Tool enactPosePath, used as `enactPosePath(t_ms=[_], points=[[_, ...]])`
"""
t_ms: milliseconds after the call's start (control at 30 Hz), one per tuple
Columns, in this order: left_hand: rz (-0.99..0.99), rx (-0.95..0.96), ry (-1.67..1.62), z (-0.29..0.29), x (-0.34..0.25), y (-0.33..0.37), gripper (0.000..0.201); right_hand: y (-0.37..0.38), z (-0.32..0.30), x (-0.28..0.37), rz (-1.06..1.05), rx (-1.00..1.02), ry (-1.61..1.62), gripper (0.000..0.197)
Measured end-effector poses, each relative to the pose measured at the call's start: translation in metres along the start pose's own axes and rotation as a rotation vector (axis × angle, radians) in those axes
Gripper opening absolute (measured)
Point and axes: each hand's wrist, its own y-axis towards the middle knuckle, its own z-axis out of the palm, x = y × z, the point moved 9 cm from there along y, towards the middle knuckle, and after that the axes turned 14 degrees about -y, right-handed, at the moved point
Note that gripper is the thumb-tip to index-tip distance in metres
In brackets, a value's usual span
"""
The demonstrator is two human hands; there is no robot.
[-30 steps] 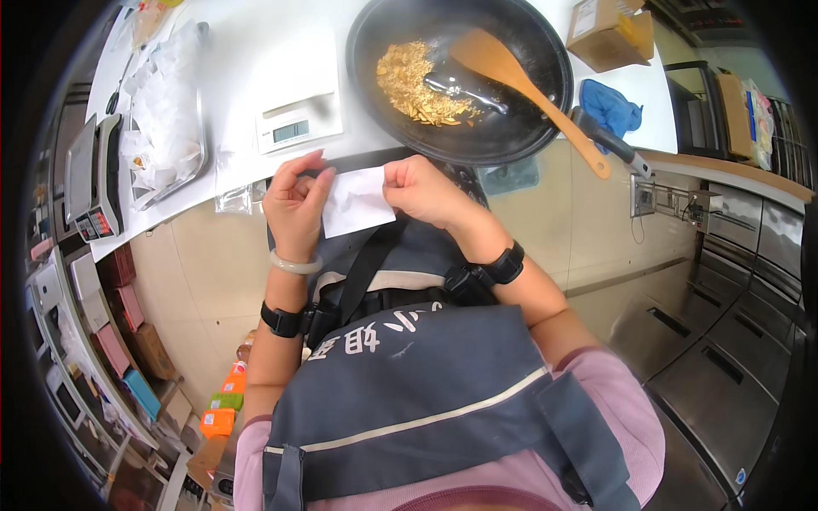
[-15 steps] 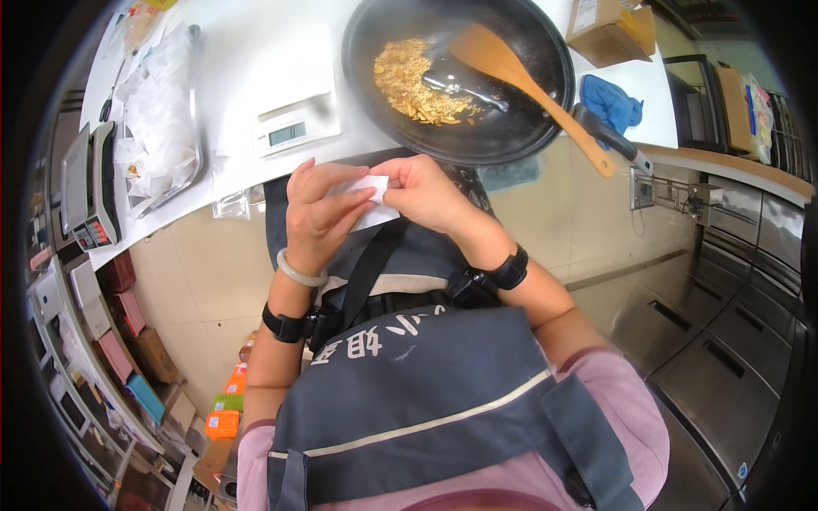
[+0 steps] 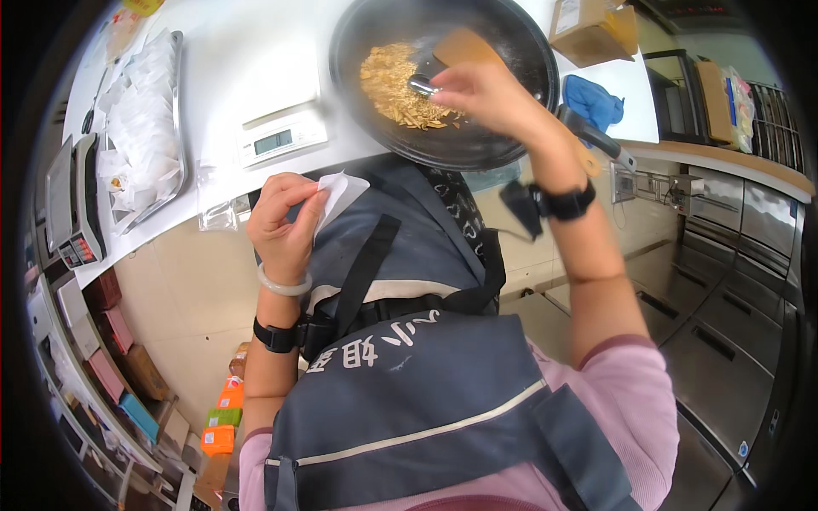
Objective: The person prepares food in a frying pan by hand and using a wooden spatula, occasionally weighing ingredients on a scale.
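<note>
My left hand (image 3: 284,220) pinches a small white pouch (image 3: 342,198) by its edge, in front of my dark apron. Its mouth looks spread at the top. Over the black wok (image 3: 520,77), my right hand (image 3: 487,95) is closed on a shiny metal spoon (image 3: 421,84), whose bowl end touches a heap of chopped yellow-brown dried pieces (image 3: 388,81). A wooden spatula (image 3: 463,48) leans in the wok, partly hidden behind my right hand and forearm.
Left of the wok stands a white digital scale (image 3: 285,140). A metal tray (image 3: 181,111) of white pouches lies farther left, beside a second scale (image 3: 78,204). A blue cloth (image 3: 593,102) and a cardboard box (image 3: 594,32) are at the right, near the wok handle (image 3: 588,132).
My right hand has left the pouch, reached up into the wok and taken hold of the spoon. The left hand has moved slightly left and down, keeping the pouch.
</note>
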Motion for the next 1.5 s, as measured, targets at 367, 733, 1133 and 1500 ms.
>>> enactPosePath(t_ms=[367,733,1133,1500], points=[[-0.048,0.133,-0.095,-0.002,0.009,-0.005,0.014,0.052,0.040,-0.057,-0.069,0.025,-0.751,0.016],[-0.057,0.136,-0.100,-0.005,0.014,-0.009,0.016,0.044,0.039,-0.050,-0.032,0.117,-0.702,0.016],[-0.072,0.140,-0.127,-0.003,0.019,-0.010,0.015,-0.005,-0.013,-0.082,0.169,0.161,-0.678,0.016],[-0.060,0.140,-0.076,-0.006,0.018,-0.009,0.016,0.010,0.043,-0.059,0.043,0.337,-0.462,0.018]])
